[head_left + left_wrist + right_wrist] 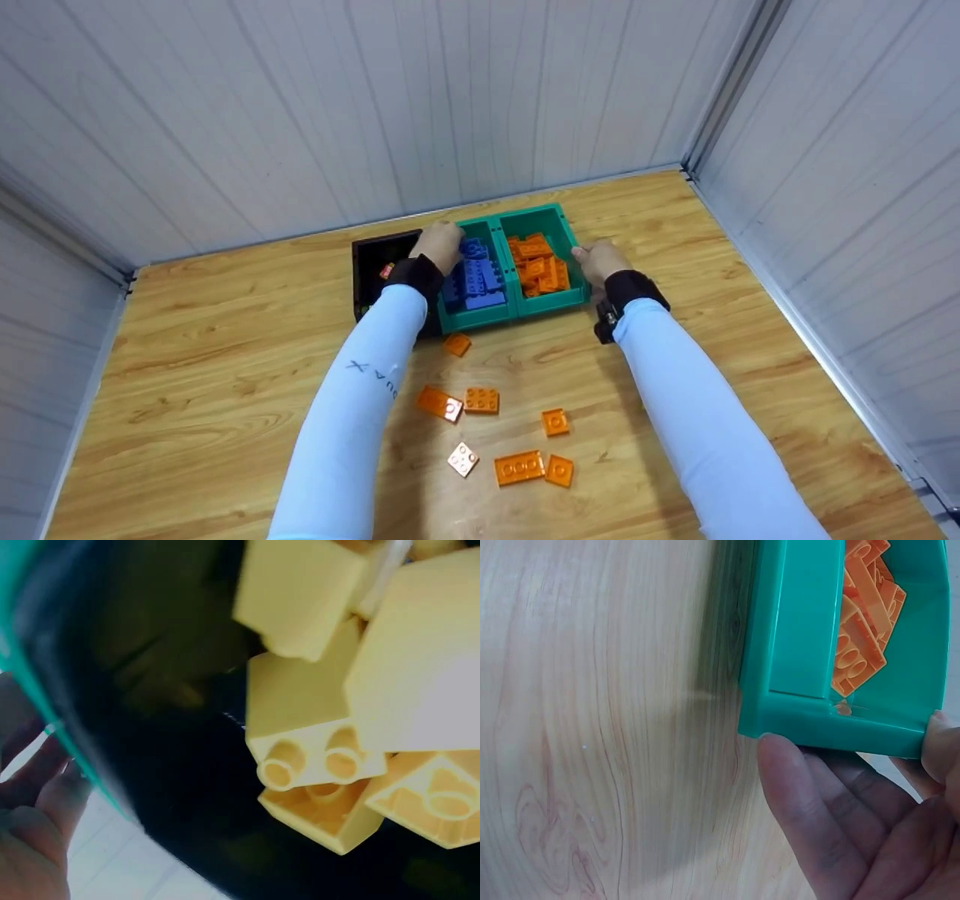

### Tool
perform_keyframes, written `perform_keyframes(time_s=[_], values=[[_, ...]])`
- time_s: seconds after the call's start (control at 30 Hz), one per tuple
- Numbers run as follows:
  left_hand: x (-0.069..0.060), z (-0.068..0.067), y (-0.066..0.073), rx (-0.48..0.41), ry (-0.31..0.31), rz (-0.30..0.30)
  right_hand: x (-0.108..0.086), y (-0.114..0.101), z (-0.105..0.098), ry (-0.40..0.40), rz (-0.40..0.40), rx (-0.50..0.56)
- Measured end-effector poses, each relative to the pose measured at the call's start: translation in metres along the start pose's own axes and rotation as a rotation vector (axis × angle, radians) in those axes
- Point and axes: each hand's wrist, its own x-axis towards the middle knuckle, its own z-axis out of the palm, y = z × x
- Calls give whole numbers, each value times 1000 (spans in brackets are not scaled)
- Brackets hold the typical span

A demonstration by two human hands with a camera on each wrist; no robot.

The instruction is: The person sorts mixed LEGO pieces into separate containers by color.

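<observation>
Two green bins stand side by side near the back wall. Blue bricks (476, 276) lie in the left bin (480, 321), orange bricks (538, 264) in the right bin (559, 301). My left hand (439, 245) grips the left green bin at its left wall, beside a black bin (367, 264); the fingers are partly hidden. Yellow bricks (300, 697) fill part of the black bin in the left wrist view. With the thumb at the rim and fingers against the outer wall, my right hand (855, 825) holds the right green bin at its right end.
Several loose orange bricks lie on the wooden table (225, 390) in front of the bins, among them a six-stud brick (481, 400) and a long brick (519, 468). A pale, shiny square brick (463, 459) lies near them. White panel walls (420, 97) bound the back and sides.
</observation>
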Motion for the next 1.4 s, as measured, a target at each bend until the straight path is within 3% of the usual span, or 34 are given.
perform_keyframes(time_s=[0.17,0.37,0.57,0.67,0.83,0.97,1.13,1.4], values=[[-12,-3,-4,-30,0,48,1,-1,0,-21,-24,-26],[-38,-11,4,-66,71,201,1,1,-9,2,-86,-106],[-90,-8,13,-43,165,478,2,4,-12,-18,-88,-48],[-123,-2,18,-29,170,557,2,6,-13,-15,-89,-48],[-170,13,19,-36,86,520,3,6,-15,1,-74,-67],[-193,29,14,-44,34,494,2,6,-16,7,-74,-77],[-203,47,7,-40,54,453,4,8,-18,-8,-56,-57],[-211,68,1,86,-3,382,6,6,-16,-26,-37,-42]])
